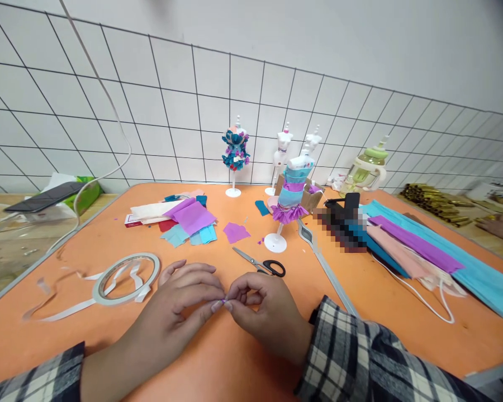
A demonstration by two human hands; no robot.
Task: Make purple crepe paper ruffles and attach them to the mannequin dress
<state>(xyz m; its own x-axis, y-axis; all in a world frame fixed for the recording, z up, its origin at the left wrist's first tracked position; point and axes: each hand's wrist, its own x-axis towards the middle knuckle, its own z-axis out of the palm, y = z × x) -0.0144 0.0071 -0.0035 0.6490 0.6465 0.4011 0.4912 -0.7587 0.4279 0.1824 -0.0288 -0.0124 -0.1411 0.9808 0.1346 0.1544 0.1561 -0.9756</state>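
Observation:
My left hand [188, 307] and my right hand [257, 307] meet fingertip to fingertip above the front of the orange table. Between them they pinch a tiny purple scrap [223, 301], mostly hidden by the fingers. Just beyond my right hand lie black-handled scissors [262, 267], blades toward the left. A purple paper piece [236, 233] lies flat behind the scissors. Close by stands a small white dress form [292, 187] wrapped in blue and purple paper with a ruffled purple hem. Left of my left hand rests a roll of white tape [153, 279] with loose strips around it.
A pile of coloured paper [190, 216] lies at the back left. Another dress form [235, 148] carries teal and purple flowers. Long folded paper strips [419, 243], a white cable and a bottle [364, 170] are at the right. A phone [46, 198] lies far left.

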